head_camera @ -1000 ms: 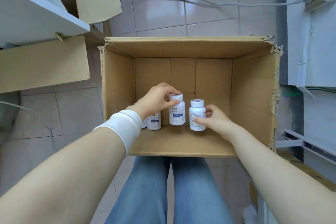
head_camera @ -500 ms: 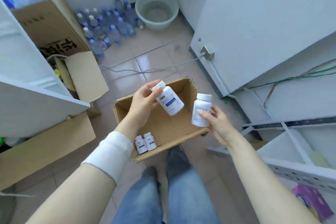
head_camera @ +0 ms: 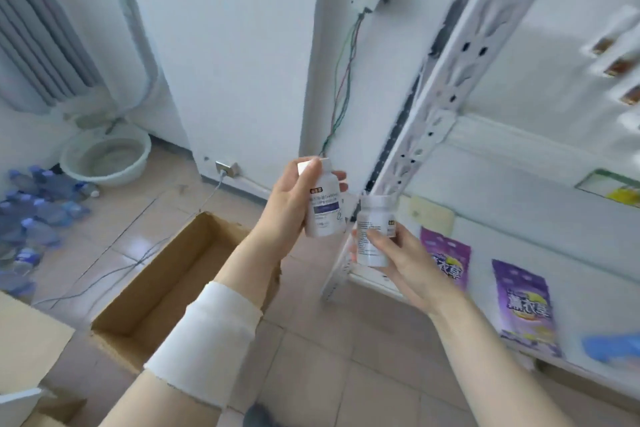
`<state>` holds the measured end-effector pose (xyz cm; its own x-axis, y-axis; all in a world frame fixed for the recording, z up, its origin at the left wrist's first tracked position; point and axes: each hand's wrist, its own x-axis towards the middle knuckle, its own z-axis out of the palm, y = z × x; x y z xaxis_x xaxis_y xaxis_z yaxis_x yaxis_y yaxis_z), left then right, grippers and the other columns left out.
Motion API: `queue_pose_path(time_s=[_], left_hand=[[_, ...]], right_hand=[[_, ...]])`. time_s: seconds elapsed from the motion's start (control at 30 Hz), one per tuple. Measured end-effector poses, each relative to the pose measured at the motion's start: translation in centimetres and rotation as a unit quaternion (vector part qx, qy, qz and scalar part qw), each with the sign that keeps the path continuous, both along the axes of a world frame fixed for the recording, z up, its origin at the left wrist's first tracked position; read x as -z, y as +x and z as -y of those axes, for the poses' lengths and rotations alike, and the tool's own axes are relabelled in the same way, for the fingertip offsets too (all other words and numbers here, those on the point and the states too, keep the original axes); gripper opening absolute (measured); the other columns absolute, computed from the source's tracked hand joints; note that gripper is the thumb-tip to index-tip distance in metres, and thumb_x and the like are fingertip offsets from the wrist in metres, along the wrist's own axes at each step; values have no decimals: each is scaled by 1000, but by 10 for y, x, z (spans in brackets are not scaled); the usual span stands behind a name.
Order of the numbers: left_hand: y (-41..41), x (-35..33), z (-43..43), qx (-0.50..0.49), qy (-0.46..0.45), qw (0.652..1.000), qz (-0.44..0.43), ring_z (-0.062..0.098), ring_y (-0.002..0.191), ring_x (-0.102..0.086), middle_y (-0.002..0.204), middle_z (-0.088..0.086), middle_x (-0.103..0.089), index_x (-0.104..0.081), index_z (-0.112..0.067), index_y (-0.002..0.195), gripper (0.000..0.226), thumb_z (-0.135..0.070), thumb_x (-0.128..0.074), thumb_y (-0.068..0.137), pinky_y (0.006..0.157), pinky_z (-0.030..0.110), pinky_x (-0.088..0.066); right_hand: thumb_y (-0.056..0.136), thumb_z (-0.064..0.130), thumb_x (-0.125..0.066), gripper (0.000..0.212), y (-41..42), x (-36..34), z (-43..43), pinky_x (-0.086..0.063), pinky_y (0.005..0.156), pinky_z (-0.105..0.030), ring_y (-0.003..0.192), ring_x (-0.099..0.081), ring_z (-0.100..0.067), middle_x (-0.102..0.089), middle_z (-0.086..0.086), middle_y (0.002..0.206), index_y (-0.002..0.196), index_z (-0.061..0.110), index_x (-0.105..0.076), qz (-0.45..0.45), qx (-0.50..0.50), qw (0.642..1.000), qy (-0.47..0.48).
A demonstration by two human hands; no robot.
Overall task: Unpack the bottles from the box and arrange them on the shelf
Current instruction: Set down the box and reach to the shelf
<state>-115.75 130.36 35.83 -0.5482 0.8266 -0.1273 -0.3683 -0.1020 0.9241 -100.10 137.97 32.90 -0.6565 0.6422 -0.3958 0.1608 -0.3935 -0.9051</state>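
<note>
Shelf (head_camera: 481,236) space is partly taken by 2 purple packets (head_camera: 446,260), so left bottle (head_camera: 325,208), gripped in left hand (head_camera: 289,211), and right bottle (head_camera: 372,236), gripped in right hand (head_camera: 405,263), both held just before it, could be toppled at placement.

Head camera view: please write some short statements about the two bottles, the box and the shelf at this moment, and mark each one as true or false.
1. The left hand holds the left bottle, and the right hand holds the right bottle. True.
2. The cardboard box is shut by its flaps. False: it is open at the top.
3. Purple packets lie on the shelf. True.
4. Both bottles stand on the shelf. False: both are in the hands, held in the air in front of the shelf.
</note>
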Motion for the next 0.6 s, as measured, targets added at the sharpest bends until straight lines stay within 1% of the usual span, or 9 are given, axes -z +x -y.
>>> queue_pose_path(time_s=[0.07,0.13,0.2,0.27,0.33,0.37,0.47,0.57,0.6], left_hand=[[47,-20,-23,47,7,999,-18,15,77,-70,89,1,-70,-49,-11,107,21,-29,-41,98,73,37,-57],[102,-39,-45,81,14,996,-45,13,70,-70,86,1,-70,-49,-11,108,21,-29,-42,98,67,34,-57],[156,-55,-65,114,29,991,-68,12,69,-69,84,-2,-71,-51,-14,106,20,-30,-45,97,63,31,-57],[219,-71,-85,151,43,984,-84,11,70,-69,85,-3,-71,-52,-16,106,19,-30,-45,96,65,31,-57],[287,-89,-104,185,58,977,-90,9,66,-69,84,-3,-70,-52,-12,105,20,-28,-45,96,65,29,-57],[319,-97,-113,202,66,973,-94,8,65,-68,83,-4,-70,-53,-12,103,19,-27,-45,96,65,28,-56],[404,-114,-136,251,72,959,-113,7,65,-68,81,-5,-69,-57,-16,93,15,-27,-47,95,68,28,-56],[474,-115,-160,289,68,944,-142,9,68,-69,77,-7,-71,-59,-17,90,16,-30,-50,94,68,31,-56],[496,-116,-169,301,65,940,-143,9,68,-69,79,-6,-71,-59,-17,92,16,-30,-51,94,66,30,-56]], right_hand=[[70,35,-68,51,52,-16,-11,-46,97,-44,99,-64,-25,-65,-6,105,115,13,-56,-10,34,999,16],[66,38,-69,58,112,-30,-21,-46,97,-43,97,-65,-22,-67,-4,105,117,13,-56,-27,76,996,30],[62,39,-73,60,171,-40,-30,-53,88,-34,92,-67,-17,-68,-4,105,114,13,-58,-57,103,992,36],[53,44,-83,66,238,-55,-36,-57,77,-28,95,-67,-18,-69,-5,104,108,15,-62,-81,132,987,43],[67,35,-75,48,309,-65,-44,-57,76,-27,100,-62,-21,-65,-8,107,108,15,-60,-84,170,980,61],[71,33,-73,43,341,-70,-48,-54,78,-28,99,-62,-19,-64,-7,107,107,17,-59,-78,192,975,74],[51,52,-83,69,423,-82,-54,-51,83,-31,92,-65,-11,-67,-1,102,107,19,-59,-77,249,960,104],[73,38,-73,45,490,-87,-62,-49,81,-31,100,-60,-19,-60,-10,112,109,17,-56,-79,302,944,105],[68,44,-74,52,510,-88,-66,-49,83,-33,102,-60,-22,-60,-11,112,109,18,-56,-77,314,940,111]])
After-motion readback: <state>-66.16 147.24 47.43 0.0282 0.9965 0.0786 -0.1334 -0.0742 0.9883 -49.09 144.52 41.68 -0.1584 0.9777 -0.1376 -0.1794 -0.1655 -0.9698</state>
